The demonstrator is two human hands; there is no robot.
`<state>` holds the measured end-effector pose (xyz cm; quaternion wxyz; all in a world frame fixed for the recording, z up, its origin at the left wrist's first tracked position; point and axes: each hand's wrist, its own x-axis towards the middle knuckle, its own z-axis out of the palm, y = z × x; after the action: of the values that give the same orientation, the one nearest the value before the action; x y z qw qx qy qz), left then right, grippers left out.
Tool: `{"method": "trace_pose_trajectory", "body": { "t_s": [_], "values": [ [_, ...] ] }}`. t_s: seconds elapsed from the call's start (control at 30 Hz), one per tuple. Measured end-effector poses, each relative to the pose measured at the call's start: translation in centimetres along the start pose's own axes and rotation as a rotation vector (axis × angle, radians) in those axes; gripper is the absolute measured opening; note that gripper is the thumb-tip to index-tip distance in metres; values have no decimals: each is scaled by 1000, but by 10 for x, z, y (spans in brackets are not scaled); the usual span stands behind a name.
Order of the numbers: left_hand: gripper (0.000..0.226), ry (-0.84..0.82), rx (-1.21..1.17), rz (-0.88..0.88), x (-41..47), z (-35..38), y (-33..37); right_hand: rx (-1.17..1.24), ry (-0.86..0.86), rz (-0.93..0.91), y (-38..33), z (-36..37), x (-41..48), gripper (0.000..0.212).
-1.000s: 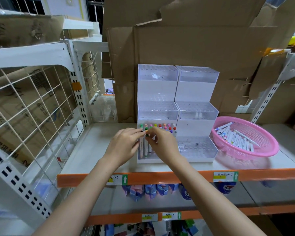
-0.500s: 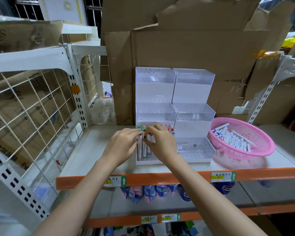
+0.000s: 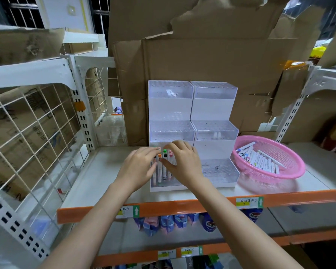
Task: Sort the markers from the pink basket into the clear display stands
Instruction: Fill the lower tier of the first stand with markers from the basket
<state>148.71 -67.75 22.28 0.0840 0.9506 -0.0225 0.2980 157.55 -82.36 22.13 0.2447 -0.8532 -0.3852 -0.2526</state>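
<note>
My left hand (image 3: 139, 167) is reaching in from the left with its fingers bent and their tips at the caps of the standing markers (image 3: 159, 171). My right hand (image 3: 183, 162) is curving over the same cluster from the right, thumb low and forefinger high, bracketing the caps. The fingers are hiding the contact, so I cannot tell whether either hand is actually pinching a marker or only touching one. Those markers are standing upright in the bottom tier of the left stand (image 3: 171, 105), toward its left side, with orange, green, black and pink caps showing between my hands. The right stand (image 3: 213, 105) is sitting flush against the left one, both stepped in three tiers. Just beside it on the right, the basket (image 3: 291, 171) is resting on the shelf (image 3: 97, 171) with the loose markers (image 3: 260, 162) lying in a heap inside. Torn cardboard (image 3: 202, 61) is leaning up behind the stands. A white wire grid (image 3: 33, 129) is closing off the shelf's left end. An orange rail (image 3: 182, 207) is running along the front edge, carrying a price label (image 3: 249, 202), and blue packets (image 3: 163, 222) are showing on the shelf below.
</note>
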Motion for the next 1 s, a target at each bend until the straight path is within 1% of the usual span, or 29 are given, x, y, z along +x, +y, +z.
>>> {"method": "trace_pose_trajectory", "body": {
  "t_s": [0.13,0.27,0.47,0.63,0.7,0.77,0.87,0.93,0.97,1.0],
  "values": [
    [43,-44,65,38,14,7,13,-40,-34,40,22,-11,-6,41],
    [52,-100,122,96,33,21,37,-75,-131,117,50,-25,-15,53],
    [53,-162,32,158,64,52,88,-116,-222,229,100,-56,-35,60],
    [51,-167,-11,244,94,83,134,-167,-238,354,155,-77,-53,58],
    [53,-193,-52,254,108,96,154,-174,-244,400,180,-85,-58,54],
    [48,-183,-98,267,121,109,174,-173,-253,459,204,-95,-63,48],
    [47,-178,-115,331,142,133,200,-222,-354,562,243,-107,-66,37],
    [55,-249,-120,316,156,151,215,-275,-454,605,268,-113,-66,31],
    [59,-321,-102,278,164,160,222,-285,-504,626,280,-115,-65,30],
    [56,-400,-72,235,171,170,227,-287,-554,641,290,-117,-64,29]
  ]
}}
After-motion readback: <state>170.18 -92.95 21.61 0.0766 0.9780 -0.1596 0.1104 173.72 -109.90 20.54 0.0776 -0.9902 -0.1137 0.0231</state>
